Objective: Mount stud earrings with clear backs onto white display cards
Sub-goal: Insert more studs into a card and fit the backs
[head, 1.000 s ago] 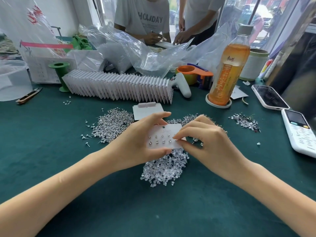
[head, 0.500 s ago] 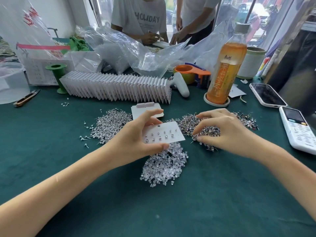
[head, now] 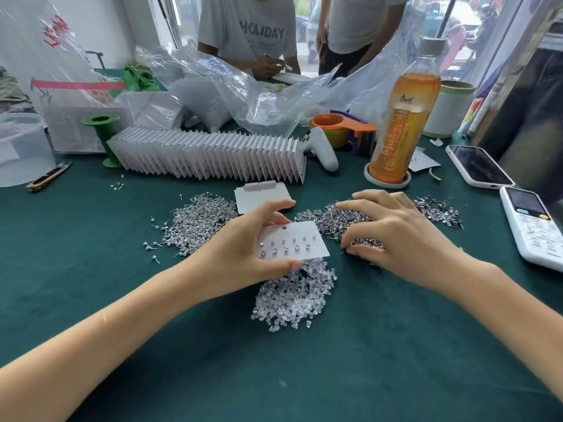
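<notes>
My left hand [head: 240,251] pinches a white display card [head: 300,239] by its left edge, thumb on top. The card carries two rows of several stud earrings and hangs just above a heap of clear backs [head: 292,296]. To its right, my right hand [head: 399,236] is clawed over a pile of stud earrings [head: 329,220]. Thumb and a bent finger close together in the studs; what they pinch is hidden. Another stud pile [head: 198,220] lies left of the card, and a blank card [head: 262,194] lies behind it.
A long row of filled cards [head: 213,156] stands behind the piles. A tea bottle [head: 402,117], tape dispenser [head: 344,126] and two phones [head: 478,169] [head: 533,226] sit at right. Snips [head: 48,178], a green spool [head: 103,132] and a tub [head: 18,147] are at left. Two people [head: 253,32] stand across the table.
My right hand left the card's right edge and moved right into the stud pile, where it now digs. My left hand kept hold of the card.
</notes>
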